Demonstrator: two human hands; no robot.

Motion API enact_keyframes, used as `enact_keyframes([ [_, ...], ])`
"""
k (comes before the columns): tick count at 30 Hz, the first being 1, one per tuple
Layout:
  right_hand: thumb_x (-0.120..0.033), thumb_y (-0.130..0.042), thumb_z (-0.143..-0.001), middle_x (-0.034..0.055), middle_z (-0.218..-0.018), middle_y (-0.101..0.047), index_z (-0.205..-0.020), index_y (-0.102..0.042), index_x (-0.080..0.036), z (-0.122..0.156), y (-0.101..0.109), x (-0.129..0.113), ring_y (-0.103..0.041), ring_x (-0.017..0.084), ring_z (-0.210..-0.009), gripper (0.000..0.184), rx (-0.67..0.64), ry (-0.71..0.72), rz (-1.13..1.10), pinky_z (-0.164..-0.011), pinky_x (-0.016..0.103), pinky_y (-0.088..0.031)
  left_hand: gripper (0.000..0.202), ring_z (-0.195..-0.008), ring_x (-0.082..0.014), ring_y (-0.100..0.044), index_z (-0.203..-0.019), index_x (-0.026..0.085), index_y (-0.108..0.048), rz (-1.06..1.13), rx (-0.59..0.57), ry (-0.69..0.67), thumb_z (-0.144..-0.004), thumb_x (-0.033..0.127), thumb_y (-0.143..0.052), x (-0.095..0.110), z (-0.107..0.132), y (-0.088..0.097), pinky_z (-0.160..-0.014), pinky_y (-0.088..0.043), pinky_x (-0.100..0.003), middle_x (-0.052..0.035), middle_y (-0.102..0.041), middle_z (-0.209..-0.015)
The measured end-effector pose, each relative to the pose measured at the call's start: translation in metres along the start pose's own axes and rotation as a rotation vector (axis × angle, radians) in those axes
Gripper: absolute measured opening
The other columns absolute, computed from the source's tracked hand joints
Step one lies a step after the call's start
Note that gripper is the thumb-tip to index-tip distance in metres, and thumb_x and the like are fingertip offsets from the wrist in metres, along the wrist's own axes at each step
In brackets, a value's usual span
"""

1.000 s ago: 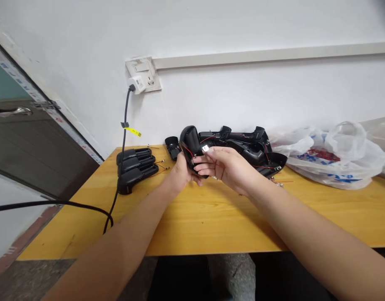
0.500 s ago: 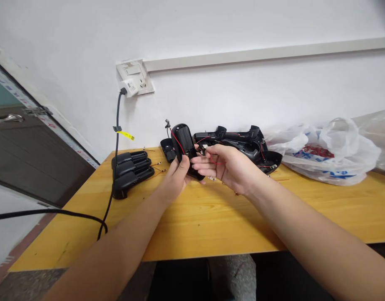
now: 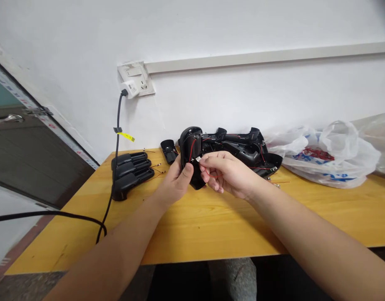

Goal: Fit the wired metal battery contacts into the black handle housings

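Your left hand (image 3: pixel 176 182) has its grip clenched around a black plastic housing (image 3: pixel 190 144); the housing is held up in front of you, open side toward your right, over the yellow wooden desk (image 3: pixel 211 238); you cannot tell whether its lower end touches the desk. Your right hand (image 3: pixel 227 173) is grasping a thin red wire (image 3: pixel 213 175) between curled fingers; a small metal terminal (image 3: pixel 198 159) sits at the wire's end, just beside the housing's open side.

Behind your hands, a heap of black plastic housings (image 3: pixel 236 144) lies against the wall, with thin red wires among them; a small black cover (image 3: pixel 169 150) lies just left of your held housing. Further left, three black housings (image 3: pixel 129 175) sit side by side, short wires with metal ends beside them. A white plastic bag (image 3: pixel 324 156) with red bits inside lies on the right of the desk; a black power cable (image 3: pixel 117 125) runs from a white plug (image 3: pixel 129 88) in the wall socket (image 3: pixel 136 79), a yellow tag (image 3: pixel 126 136) on it, down past the desk's left end.
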State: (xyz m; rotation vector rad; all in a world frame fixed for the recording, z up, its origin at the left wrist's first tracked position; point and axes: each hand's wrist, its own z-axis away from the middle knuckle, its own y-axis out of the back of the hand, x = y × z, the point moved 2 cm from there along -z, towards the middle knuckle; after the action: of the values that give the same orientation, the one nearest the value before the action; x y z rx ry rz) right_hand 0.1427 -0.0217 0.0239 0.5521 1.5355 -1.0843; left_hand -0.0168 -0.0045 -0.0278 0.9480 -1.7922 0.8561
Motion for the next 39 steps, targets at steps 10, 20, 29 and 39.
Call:
enact_keyframes([
  [10, -0.025, -0.063, -0.084, -0.0008, -0.054, -0.060, -0.065, -0.060, -0.014, 0.002, 0.001, -0.005, -0.047, 0.006, -0.033, 0.023, -0.063, 0.046, 0.007, -0.028, 0.014, -0.033, 0.056, -0.101, -0.0241, -0.069, -0.115, 0.020, -0.054, -0.097, -0.064, -0.077, -0.087, 0.068, -0.065, 0.014, -0.001, -0.006, -0.086, -0.057, -0.037, -0.0109, -0.071, -0.107],
  [20, -0.025, -0.063, -0.079, -0.0015, -0.052, -0.059, -0.065, -0.059, -0.014, 0.003, 0.003, -0.005, -0.045, 0.006, -0.032, 0.018, -0.092, 0.055, 0.021, -0.028, 0.014, -0.032, 0.056, -0.096, -0.0244, -0.070, -0.113, 0.020, -0.053, -0.171, -0.122, -0.100, -0.088, 0.069, -0.062, 0.022, -0.001, -0.007, -0.093, -0.055, -0.041, -0.0113, -0.071, -0.105],
  [29, -0.027, -0.064, -0.080, -0.0013, -0.053, -0.060, -0.066, -0.059, -0.014, 0.002, 0.004, -0.004, -0.045, 0.006, -0.032, 0.020, -0.113, 0.074, 0.010, -0.028, 0.014, -0.032, 0.060, -0.096, -0.0238, -0.066, -0.114, 0.019, -0.055, -0.219, -0.107, -0.140, -0.087, 0.071, -0.062, 0.021, -0.004, -0.004, -0.088, -0.055, -0.039, -0.0111, -0.067, -0.104],
  [39, -0.026, -0.065, -0.087, -0.0014, -0.054, -0.058, -0.064, -0.060, -0.015, 0.001, 0.009, -0.003, -0.046, 0.006, -0.036, 0.025, -0.132, 0.124, 0.053, -0.032, 0.016, -0.034, 0.065, -0.115, -0.0257, -0.062, -0.137, 0.022, -0.055, -0.258, -0.130, -0.105, -0.088, 0.062, -0.068, 0.016, -0.002, 0.001, -0.101, -0.052, -0.037, -0.0123, -0.066, -0.124],
])
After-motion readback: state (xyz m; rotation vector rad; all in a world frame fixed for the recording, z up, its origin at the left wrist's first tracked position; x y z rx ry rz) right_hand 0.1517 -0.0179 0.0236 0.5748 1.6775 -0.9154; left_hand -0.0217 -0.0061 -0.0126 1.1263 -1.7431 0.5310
